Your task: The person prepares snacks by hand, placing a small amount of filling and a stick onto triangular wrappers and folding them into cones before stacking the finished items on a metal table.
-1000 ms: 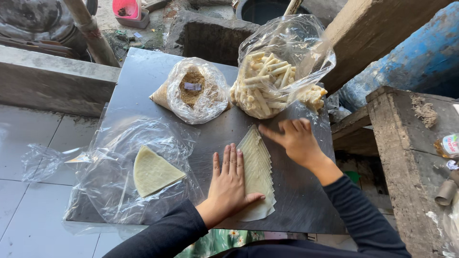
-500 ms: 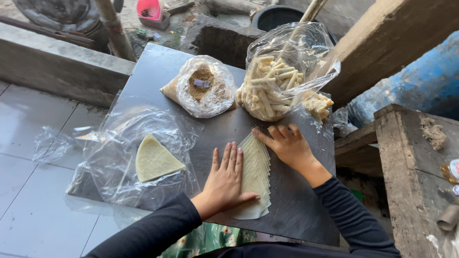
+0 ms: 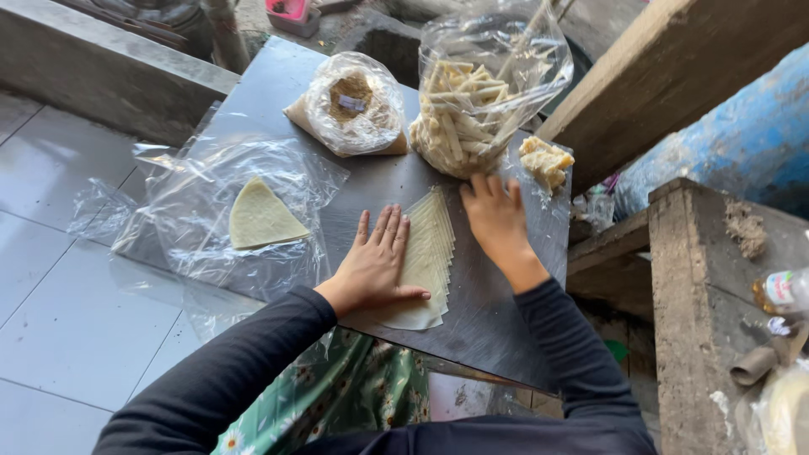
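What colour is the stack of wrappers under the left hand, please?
Pale cream wrappers, seen in the head view.

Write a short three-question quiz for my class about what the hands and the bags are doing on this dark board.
1. True or false: the left hand lies flat on the fanned wrappers.
2. Which bag is nearest the right hand? A) the bag of sticks B) the crumb bag C) the flat bag
3. Fill in: the flat bag holds one pale ____-shaped wrapper.

Key
1. True: palm down, fingers spread on the stack.
2. A: the right hand's fingertips sit just below it on the board.
3. Wedge.
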